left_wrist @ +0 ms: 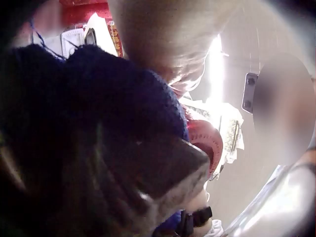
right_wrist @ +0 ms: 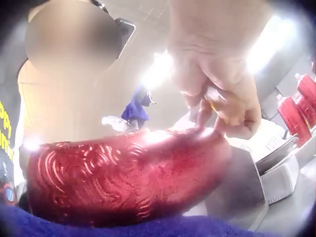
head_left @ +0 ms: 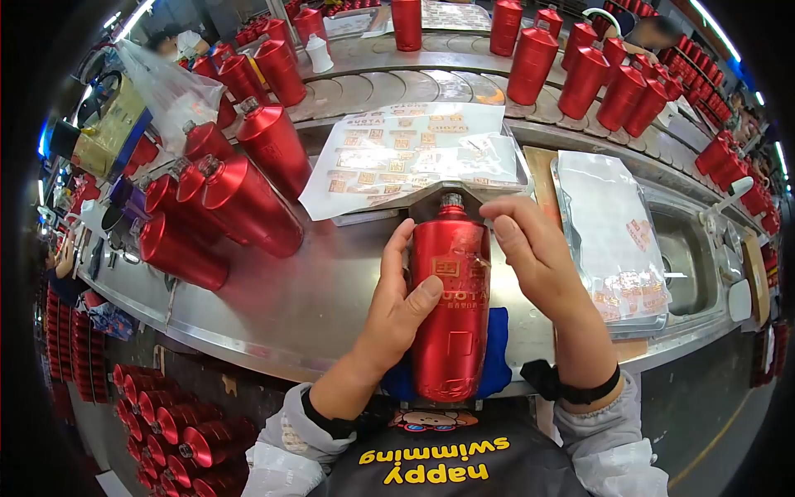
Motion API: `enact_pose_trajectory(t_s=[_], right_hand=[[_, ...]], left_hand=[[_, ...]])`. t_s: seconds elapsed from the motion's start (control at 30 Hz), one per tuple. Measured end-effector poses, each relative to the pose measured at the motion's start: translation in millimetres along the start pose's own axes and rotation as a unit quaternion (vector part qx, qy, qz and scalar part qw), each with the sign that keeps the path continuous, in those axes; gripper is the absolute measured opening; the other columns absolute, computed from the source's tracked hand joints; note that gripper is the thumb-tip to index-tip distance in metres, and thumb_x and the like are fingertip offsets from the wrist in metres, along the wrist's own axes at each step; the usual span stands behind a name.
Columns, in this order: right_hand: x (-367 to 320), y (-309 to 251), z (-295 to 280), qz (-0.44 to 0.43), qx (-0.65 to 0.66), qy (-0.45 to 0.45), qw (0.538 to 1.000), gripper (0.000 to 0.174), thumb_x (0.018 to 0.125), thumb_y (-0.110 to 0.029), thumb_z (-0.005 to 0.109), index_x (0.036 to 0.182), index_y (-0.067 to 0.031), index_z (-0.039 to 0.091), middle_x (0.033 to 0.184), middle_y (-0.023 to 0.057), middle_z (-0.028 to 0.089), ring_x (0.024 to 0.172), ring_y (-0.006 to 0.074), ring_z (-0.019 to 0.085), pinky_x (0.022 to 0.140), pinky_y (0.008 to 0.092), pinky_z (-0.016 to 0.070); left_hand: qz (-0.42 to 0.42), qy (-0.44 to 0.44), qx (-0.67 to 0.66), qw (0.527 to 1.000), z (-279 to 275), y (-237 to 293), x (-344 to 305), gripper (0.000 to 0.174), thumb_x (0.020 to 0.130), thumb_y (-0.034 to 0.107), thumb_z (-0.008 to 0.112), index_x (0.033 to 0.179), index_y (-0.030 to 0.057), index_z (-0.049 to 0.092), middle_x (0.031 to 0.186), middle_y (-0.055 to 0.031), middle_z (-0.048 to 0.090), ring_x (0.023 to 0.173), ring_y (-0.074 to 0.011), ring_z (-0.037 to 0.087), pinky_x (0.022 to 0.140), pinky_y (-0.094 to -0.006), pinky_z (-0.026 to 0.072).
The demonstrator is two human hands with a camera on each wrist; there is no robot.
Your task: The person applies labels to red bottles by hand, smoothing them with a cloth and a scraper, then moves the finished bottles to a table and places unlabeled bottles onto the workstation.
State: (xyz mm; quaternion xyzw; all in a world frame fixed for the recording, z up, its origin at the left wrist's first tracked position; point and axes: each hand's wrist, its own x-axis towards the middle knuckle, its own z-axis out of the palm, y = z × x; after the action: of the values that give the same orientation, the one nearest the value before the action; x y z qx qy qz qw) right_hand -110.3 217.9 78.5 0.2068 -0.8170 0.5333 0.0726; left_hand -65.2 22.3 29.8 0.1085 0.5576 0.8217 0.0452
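Left hand (head_left: 396, 308) fingers gripping red bottle (head_left: 454, 348) (lying on blue cloth (head_left: 498, 352)), right hand (head_left: 538, 257) fingers pinching its shoulder.

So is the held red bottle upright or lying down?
Lying down: the red bottle rests on its side on the blue cloth, left hand gripping it.

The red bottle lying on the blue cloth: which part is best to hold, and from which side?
Likely the wide round body of the red bottle, near its middle, from the left, as the left hand does with its fingers round the side. It lies flat on the blue cloth with the narrow neck pointing away, so the middle gives the steadiest hold.
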Motion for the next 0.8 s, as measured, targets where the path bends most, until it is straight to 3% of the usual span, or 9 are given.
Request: enact_pose_trajectory(t_s=[0.1, 0.13, 0.23, 0.27, 0.5, 0.6, 0.8], right_hand=[[-26.3, 10.1, 13.0, 0.072, 0.133, 0.015, 0.988, 0.048, 0.098, -0.030, 0.058, 0.131, 0.0037, 0.049, 0.108, 0.0134, 0.060, 0.094, 0.0197, 0.057, 0.085, 0.0314, 0.0467], [-32.8, 8.3, 5.8, 0.158, 0.149, -0.058, 0.974, 0.074, 0.094, -0.040, 0.064, 0.142, 0.0082, 0.035, 0.122, 0.0186, 0.057, 0.107, 0.0214, 0.057, 0.092, 0.0328, 0.0462], [-44.6, 26.4, 21.6, 0.107, 0.186, -0.041, 0.976, 0.084, 0.091, -0.041, 0.069, 0.145, 0.0104, 0.029, 0.134, 0.0236, 0.050, 0.123, 0.0265, 0.051, 0.102, 0.0356, 0.0418], [-45.5, 21.1, 23.0, 0.122, 0.231, -0.050, 0.964, 0.092, 0.089, -0.040, 0.071, 0.147, 0.0106, 0.022, 0.142, 0.0256, 0.043, 0.132, 0.0295, 0.044, 0.108, 0.0385, 0.0368], [-46.9, 22.3, 24.0, 0.123, 0.260, -0.059, 0.956, 0.093, 0.089, -0.039, 0.071, 0.149, 0.0094, 0.019, 0.144, 0.0258, 0.039, 0.135, 0.0298, 0.041, 0.111, 0.0393, 0.0341], [-47.1, 26.2, 22.3, 0.134, 0.261, -0.064, 0.954, 0.092, 0.090, -0.041, 0.070, 0.149, 0.0082, 0.019, 0.145, 0.0249, 0.039, 0.135, 0.0299, 0.040, 0.110, 0.0391, 0.0344], [-49.7, 32.1, 25.7, 0.125, 0.260, -0.061, 0.955, 0.089, 0.091, -0.042, 0.067, 0.151, 0.0049, 0.020, 0.145, 0.0222, 0.040, 0.131, 0.0274, 0.043, 0.108, 0.0373, 0.0361]], left_hand=[[0.001, -0.010, 0.031, 0.999, 1.6, 0.2, -0.4, 0.088, 0.093, 0.026, 0.066, 0.152, -0.0003, 0.007, 0.148, -0.0187, 0.029, 0.135, -0.0250, 0.037, 0.112, -0.0375, 0.0316], [-0.003, -0.009, 0.027, 1.000, 2.2, 0.3, -0.4, 0.089, 0.092, 0.026, 0.067, 0.152, -0.0001, 0.007, 0.149, -0.0186, 0.028, 0.135, -0.0249, 0.036, 0.111, -0.0375, 0.0318], [-0.013, -0.009, 0.020, 1.000, 5.0, 2.3, -1.8, 0.091, 0.091, 0.025, 0.068, 0.152, 0.0005, 0.005, 0.149, -0.0182, 0.028, 0.135, -0.0247, 0.036, 0.111, -0.0374, 0.0321], [-0.015, -0.010, 0.020, 1.000, 5.5, 4.1, -1.8, 0.092, 0.091, 0.025, 0.069, 0.153, 0.0007, 0.005, 0.149, -0.0182, 0.027, 0.135, -0.0247, 0.036, 0.111, -0.0374, 0.0322], [-0.009, -0.019, 0.036, 0.999, 2.8, 2.1, -2.5, 0.091, 0.092, 0.024, 0.067, 0.153, 0.0019, 0.003, 0.150, -0.0179, 0.027, 0.134, -0.0241, 0.037, 0.111, -0.0370, 0.0319], [-0.012, -0.019, -0.031, 0.999, 1.3, 1.6, -0.8, 0.085, 0.096, 0.027, 0.061, 0.153, 0.0021, 0.004, 0.150, -0.0174, 0.027, 0.134, -0.0236, 0.038, 0.111, -0.0361, 0.0320], [-0.029, -0.023, -0.016, 0.999, -0.5, 2.1, 0.6, 0.075, 0.101, 0.028, 0.052, 0.154, 0.0018, 0.005, 0.150, -0.0167, 0.028, 0.133, -0.0216, 0.039, 0.110, -0.0332, 0.0322]])
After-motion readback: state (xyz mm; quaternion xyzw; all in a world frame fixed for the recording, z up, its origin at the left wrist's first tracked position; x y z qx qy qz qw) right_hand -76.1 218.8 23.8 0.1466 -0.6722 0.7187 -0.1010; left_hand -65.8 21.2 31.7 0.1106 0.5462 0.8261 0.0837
